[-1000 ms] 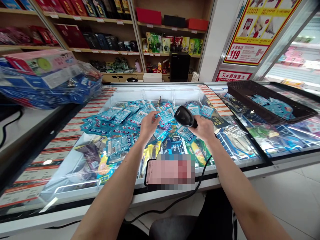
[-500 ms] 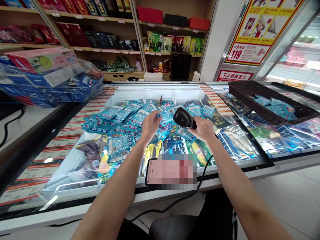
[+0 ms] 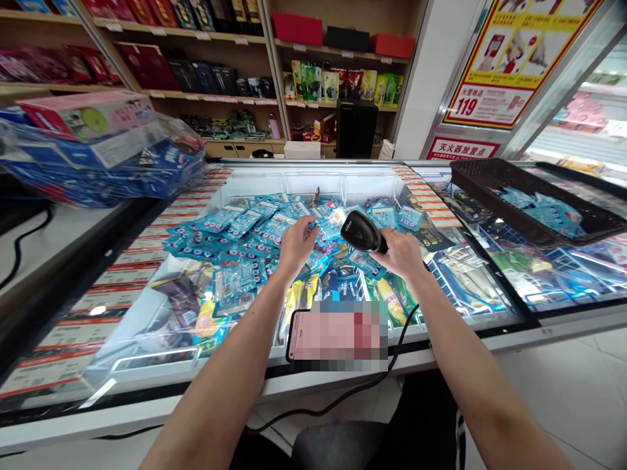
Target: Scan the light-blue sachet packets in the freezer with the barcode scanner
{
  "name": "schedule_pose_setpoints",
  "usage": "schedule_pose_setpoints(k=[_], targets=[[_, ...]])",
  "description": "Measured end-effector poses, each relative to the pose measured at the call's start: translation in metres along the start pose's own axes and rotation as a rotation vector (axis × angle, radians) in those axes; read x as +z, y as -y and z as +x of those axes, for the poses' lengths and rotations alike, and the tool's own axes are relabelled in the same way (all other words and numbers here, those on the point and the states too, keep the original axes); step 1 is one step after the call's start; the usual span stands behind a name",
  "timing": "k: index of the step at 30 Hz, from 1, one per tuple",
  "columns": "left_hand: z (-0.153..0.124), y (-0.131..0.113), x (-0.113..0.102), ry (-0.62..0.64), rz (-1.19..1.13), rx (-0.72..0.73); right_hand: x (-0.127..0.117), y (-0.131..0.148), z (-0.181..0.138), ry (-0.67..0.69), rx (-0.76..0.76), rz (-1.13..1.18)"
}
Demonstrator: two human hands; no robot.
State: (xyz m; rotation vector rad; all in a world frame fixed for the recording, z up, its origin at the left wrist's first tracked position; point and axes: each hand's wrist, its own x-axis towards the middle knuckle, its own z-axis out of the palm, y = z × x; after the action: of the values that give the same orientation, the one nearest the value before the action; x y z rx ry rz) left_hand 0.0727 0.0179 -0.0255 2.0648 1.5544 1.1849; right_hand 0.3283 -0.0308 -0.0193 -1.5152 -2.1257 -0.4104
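My right hand [image 3: 402, 253] is wrapped round the handle of a black barcode scanner [image 3: 361, 231], its head tilted toward the left. My left hand [image 3: 298, 245] pinches the edge of a blue packet [image 3: 330, 225], which lies just left of the scanner head. A bright patch of light shows on that packet. Many similar blue packets [image 3: 240, 225] are heaped on the glass top around both hands. A phone [image 3: 323, 336] with a pink, partly blurred screen lies near the front edge, below my hands.
A brown plastic basket [image 3: 519, 207] with blue packets sits to the right. Plastic-wrapped boxes [image 3: 102, 153] are stacked at the left. The scanner's black cable [image 3: 343, 395] hangs along the freezer's front edge. Stocked shelves [image 3: 210, 98] stand behind.
A bright light patch now falls on the blue packet in my left hand. Both hands hold nearly the same places; the whole view has shifted very slightly.
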Motion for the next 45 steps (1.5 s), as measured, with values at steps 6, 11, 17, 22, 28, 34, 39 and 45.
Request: schedule_pose_setpoints(k=[6,11,17,22,28,34,39,45], targets=[[-0.002,-0.004,-0.002,-0.013,0.004,0.005,0.001,0.001,-0.001,-0.024,-0.001,-0.008],[-0.001,-0.010,-0.009,-0.126,0.059,0.024,0.001,-0.001,-0.001,-0.038,0.022,-0.006],[0.005,0.004,-0.025,-0.314,0.251,-0.059,0.002,-0.002,0.000,-0.042,0.080,-0.040],[-0.001,0.002,-0.032,-0.356,0.451,-0.062,0.001,-0.001,0.001,-0.052,0.088,-0.038],[-0.007,-0.008,-0.016,0.063,0.538,0.389,0.000,-0.003,0.001,-0.044,0.117,-0.042],[-0.007,-0.004,-0.013,0.086,0.609,0.323,-0.004,-0.008,0.002,-0.050,0.248,-0.089],[-0.006,-0.008,-0.017,0.034,0.731,0.215,-0.005,-0.010,0.003,-0.002,0.303,-0.114],[-0.004,-0.011,-0.009,0.061,0.632,0.346,-0.003,-0.007,0.004,-0.003,0.269,-0.087]])
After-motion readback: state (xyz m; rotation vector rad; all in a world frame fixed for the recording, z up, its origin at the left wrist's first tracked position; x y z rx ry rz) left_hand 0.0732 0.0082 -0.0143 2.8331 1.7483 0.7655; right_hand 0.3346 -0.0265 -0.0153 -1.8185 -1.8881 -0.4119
